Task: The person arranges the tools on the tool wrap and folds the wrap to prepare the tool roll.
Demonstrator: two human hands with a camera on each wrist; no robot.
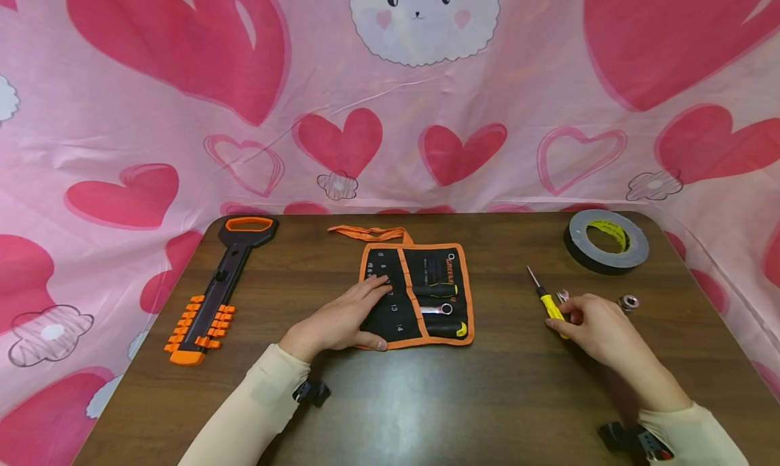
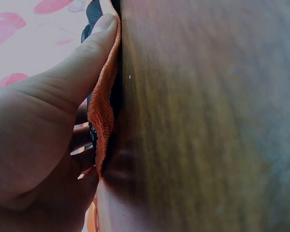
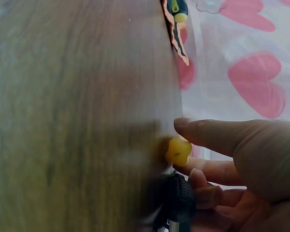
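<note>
From my end, the step in hand looks like picking up the yellow screwdriver (image 1: pixel 551 307), which sits on the right of the tabletop (image 1: pixel 390 412), nearer me than the tape roll (image 1: pixel 578 255). My right hand (image 1: pixel 597 324) has a narrow grip, thumb and fingers pinching the handle; whether it is clear of the wood, I can't fairly tell. My left hand (image 1: pixel 344 313) rests, fingers extended, on the tool pouch (image 1: pixel 390 322). I'd judge the next move calls for a lift leftward, turning the shaft toward the pockets. The tip points away and left; the long axis slants from near right to far left.
</note>
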